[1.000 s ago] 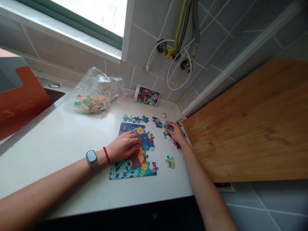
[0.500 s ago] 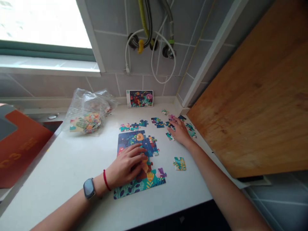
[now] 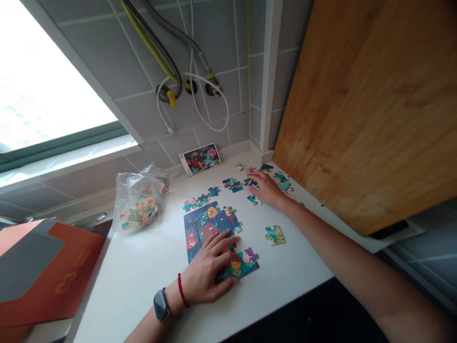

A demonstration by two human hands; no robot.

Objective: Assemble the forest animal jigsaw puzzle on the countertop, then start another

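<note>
A partly joined jigsaw puzzle [image 3: 200, 225] with dark blue and red pictures lies on the white counter. My left hand [image 3: 213, 262] rests flat over its lower part, fingers spread, hiding several joined pieces. Farther back on the right, my right hand [image 3: 267, 187] is stretched over loose pieces, its fingertips at a dark blue puzzle piece [image 3: 251, 182]; nothing is lifted. Just in front of those fingers is a teal puzzle piece [image 3: 254, 200]. A teal and yellow puzzle piece [image 3: 275, 235] lies alone right of the puzzle. More loose pieces [image 3: 233, 184] sit behind it.
A picture card [image 3: 201, 160] leans against the tiled wall. The clear plastic bag [image 3: 139, 202] at the left holds more pieces. An orange box [image 3: 46, 271] stands beyond the counter's left edge. A wooden board [image 3: 364, 105] rises along the right. Hoses [image 3: 157, 47] hang above.
The view has tilted and turned to the right. My left hand has slid towards the puzzle's near edge, uncovering a red figure. My right hand stays over the loose pieces.
</note>
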